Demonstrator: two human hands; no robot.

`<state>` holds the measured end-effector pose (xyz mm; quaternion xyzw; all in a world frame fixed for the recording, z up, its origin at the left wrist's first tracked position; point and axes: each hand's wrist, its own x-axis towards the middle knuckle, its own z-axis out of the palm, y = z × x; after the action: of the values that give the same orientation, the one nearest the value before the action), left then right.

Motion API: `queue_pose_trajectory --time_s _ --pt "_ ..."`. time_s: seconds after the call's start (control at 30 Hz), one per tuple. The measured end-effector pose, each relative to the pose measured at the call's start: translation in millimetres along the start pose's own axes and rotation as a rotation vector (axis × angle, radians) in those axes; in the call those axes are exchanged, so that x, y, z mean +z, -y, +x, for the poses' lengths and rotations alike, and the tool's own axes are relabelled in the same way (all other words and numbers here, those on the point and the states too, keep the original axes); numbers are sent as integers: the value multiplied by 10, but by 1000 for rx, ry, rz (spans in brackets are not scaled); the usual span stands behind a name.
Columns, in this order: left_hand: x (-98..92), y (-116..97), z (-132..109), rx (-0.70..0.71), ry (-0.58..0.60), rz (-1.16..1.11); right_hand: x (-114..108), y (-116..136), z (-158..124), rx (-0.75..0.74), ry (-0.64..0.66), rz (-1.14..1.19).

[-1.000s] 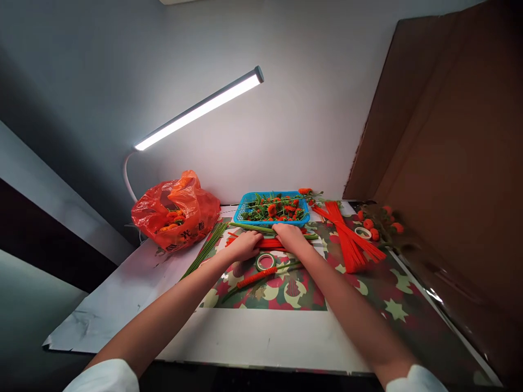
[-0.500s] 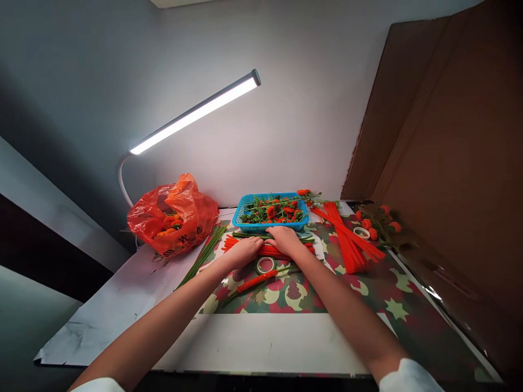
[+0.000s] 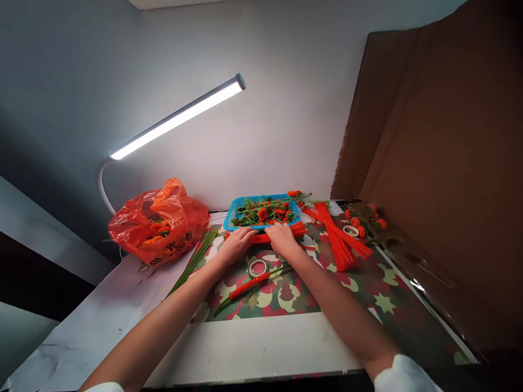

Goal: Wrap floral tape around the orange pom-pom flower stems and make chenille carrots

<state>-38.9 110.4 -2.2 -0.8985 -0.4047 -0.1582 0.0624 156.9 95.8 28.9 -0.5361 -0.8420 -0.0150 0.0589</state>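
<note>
My left hand [image 3: 239, 243] and my right hand [image 3: 281, 238] are both closed around a bundle of red pipe cleaners [image 3: 261, 238], held crosswise just in front of the blue basket. The bundle's right end sticks out past my right hand. Nearer to me lie a roll of tape [image 3: 258, 268] and a coiled orange-red pipe cleaner piece [image 3: 250, 286] with green ends. Left of my left hand is a row of green pipe cleaners [image 3: 194, 261]. My fingertips are partly hidden behind the bundle.
The blue basket [image 3: 230, 219] holds red flowers with green stems. An orange plastic bag [image 3: 186, 215] stands left, under a lit lamp [image 3: 180, 117]. To the right are crossed red pipe cleaners [image 3: 341, 239], another tape roll [image 3: 351, 231], red flowers [image 3: 355, 221] and a cardboard sheet [image 3: 429, 136].
Both hands have gathered the red pipe cleaners and moved them back against the basket's front. The camera view has turned a little to the right.
</note>
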Motion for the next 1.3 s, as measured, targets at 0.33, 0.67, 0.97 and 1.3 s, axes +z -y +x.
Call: queue_pose_trajectory --time_s 0.33,0.67,0.97,1.3 --pt "154 156 -75 -98 -51 81 -32 90 -57 66 62 12" --pt "113 165 -136 37 57 -30 -31 72 -137 80 134 31" --pt "-356 111 -476 -276 76 4 -66 11 -160 41 248 123" --pt "-629 367 -1330 -958 315 36 -238 1 -198 -40 285 340"
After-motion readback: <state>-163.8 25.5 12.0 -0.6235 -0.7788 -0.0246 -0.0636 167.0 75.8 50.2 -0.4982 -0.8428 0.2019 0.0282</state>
